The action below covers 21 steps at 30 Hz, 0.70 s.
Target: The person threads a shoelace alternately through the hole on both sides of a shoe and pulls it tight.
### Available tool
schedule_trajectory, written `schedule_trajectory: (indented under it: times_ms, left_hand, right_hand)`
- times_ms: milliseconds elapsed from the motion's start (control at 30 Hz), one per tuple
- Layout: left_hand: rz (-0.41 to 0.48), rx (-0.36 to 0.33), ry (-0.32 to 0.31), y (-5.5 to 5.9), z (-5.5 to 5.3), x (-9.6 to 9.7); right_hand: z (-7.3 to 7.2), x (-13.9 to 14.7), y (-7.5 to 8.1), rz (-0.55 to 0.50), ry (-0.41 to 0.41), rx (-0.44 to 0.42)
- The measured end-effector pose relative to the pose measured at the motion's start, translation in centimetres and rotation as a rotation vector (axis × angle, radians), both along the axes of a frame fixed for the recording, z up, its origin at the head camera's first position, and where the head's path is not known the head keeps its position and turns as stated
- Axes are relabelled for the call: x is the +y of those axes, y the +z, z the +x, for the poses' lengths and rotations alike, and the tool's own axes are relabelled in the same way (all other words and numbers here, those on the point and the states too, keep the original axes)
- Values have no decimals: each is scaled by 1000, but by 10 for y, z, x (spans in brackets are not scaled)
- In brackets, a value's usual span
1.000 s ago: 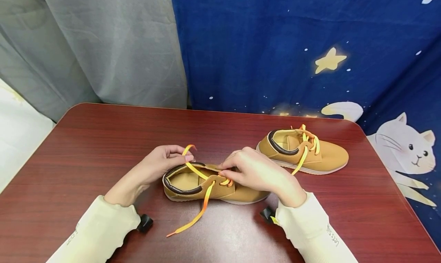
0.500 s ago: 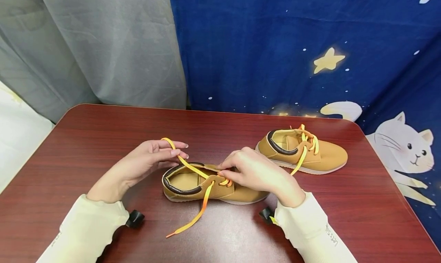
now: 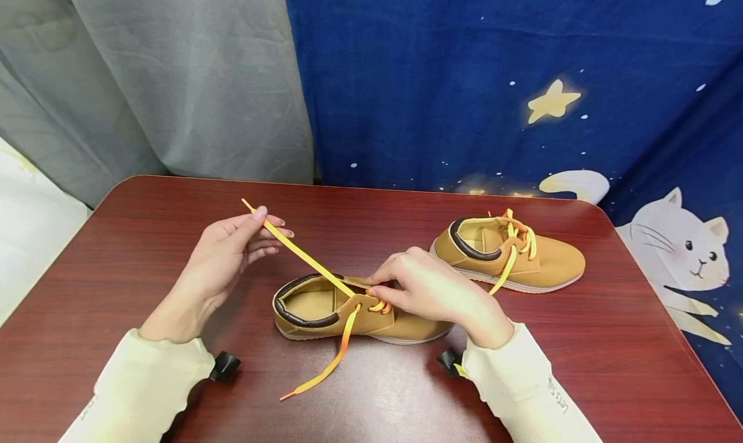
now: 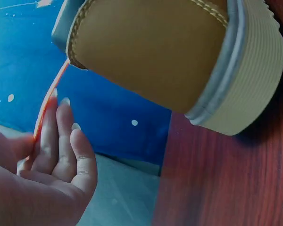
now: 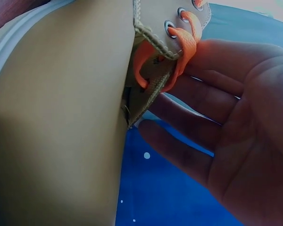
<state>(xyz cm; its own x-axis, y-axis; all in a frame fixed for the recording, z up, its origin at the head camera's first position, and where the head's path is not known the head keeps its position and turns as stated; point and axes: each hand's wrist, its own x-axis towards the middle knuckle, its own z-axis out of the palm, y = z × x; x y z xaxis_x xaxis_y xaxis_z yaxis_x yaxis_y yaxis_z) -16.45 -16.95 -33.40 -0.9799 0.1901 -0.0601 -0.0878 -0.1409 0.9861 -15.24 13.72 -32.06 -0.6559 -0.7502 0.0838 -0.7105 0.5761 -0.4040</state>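
A tan lace-up shoe (image 3: 371,325) with a dark padded collar stands on the table, toe to the right. My left hand (image 3: 216,259) pinches a yellow-orange shoelace (image 3: 307,258) near its tip, between thumb and fingers. From there the lace runs taut down to the shoe's opening. The lace's other end hangs over the near side and lies on the table. My right hand (image 3: 432,287) holds the far eyelet flap between thumb and fingers, covering part of the upper. In the right wrist view, its fingers lie beside the orange lacing (image 5: 186,44) and flap edge.
A matching laced shoe (image 3: 560,262) stands behind and to the right, toe to the right. The reddish-brown wooden table (image 3: 133,262) ends at a grey curtain (image 3: 203,75) and a blue curtain (image 3: 418,75) with stars and a cat.
My left hand has moved left and away from me, drawing the lace from a loose curve into a straight line. The right hand has stayed on the shoe.
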Motion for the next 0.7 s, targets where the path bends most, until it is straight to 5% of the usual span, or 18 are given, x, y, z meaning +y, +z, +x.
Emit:
schedule_trajectory:
  times_ms: [167,267,367,500,700]
  left_hand:
    - [136,25,56,7,5,4]
    - [96,60,90,13,11,8]
    - [-150,151,79,19,18,16]
    - [-528,288,-32,22,29,30]
    - [-812,349,-240,23,44,53]
  right_hand:
    - [-3,2,-2,-45,27,-2]
    - [-6,3,-3,-90,34,-27]
    - [-8,4,-5,-128,34,-56]
    - [-10,5,-7,-145,31,-80]
    - [-9,5,-6,-148,3,-122]
